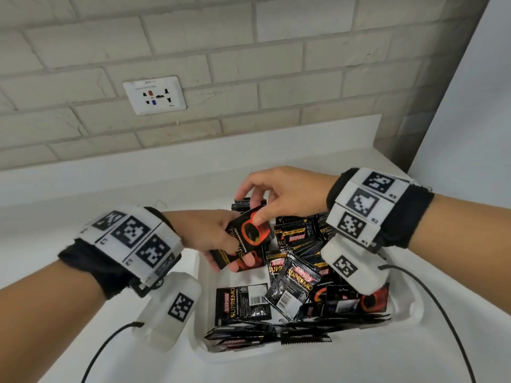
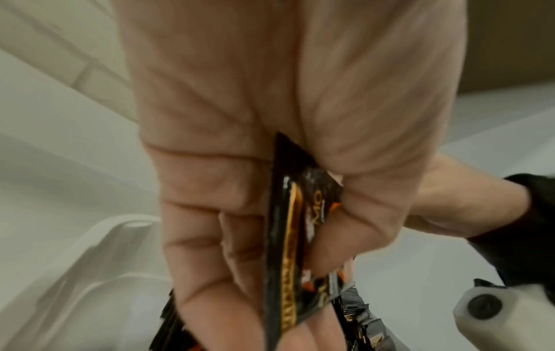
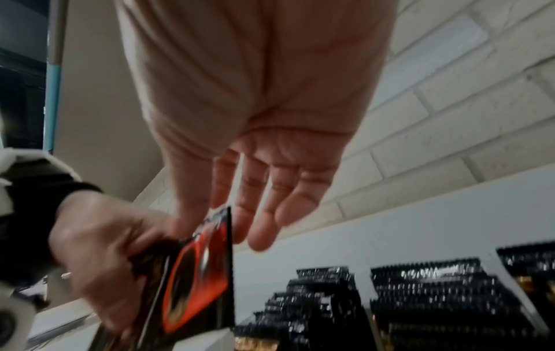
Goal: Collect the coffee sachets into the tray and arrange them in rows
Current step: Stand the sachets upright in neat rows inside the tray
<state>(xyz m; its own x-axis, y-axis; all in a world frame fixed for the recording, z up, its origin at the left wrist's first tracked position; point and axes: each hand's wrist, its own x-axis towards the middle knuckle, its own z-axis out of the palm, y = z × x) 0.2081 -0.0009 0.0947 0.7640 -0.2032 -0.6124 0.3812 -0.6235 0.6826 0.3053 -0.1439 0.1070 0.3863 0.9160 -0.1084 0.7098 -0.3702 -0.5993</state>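
My left hand [image 1: 221, 244] grips a small stack of black coffee sachets [image 1: 253, 233] above the left part of the white tray [image 1: 201, 338]. A red cup is printed on the top one. My right hand [image 1: 250, 205] pinches its upper end, thumb on the face and fingers behind. In the left wrist view the stack [image 2: 288, 237] runs edge-on through my curled fingers. The right wrist view shows the sachet [image 3: 198, 273] below my thumb. Upright sachets [image 1: 301, 233] stand in rows at the tray's far right. Loose ones [image 1: 293, 286] lie jumbled in the middle, and one [image 1: 242, 302] lies flat, back side up.
The tray sits on a white counter [image 1: 83, 194] against a brick wall with a socket [image 1: 154, 95]. Black cables [image 1: 110, 341] trail from both wrist cameras across the counter. A plain white wall [image 1: 470, 106] closes the right side.
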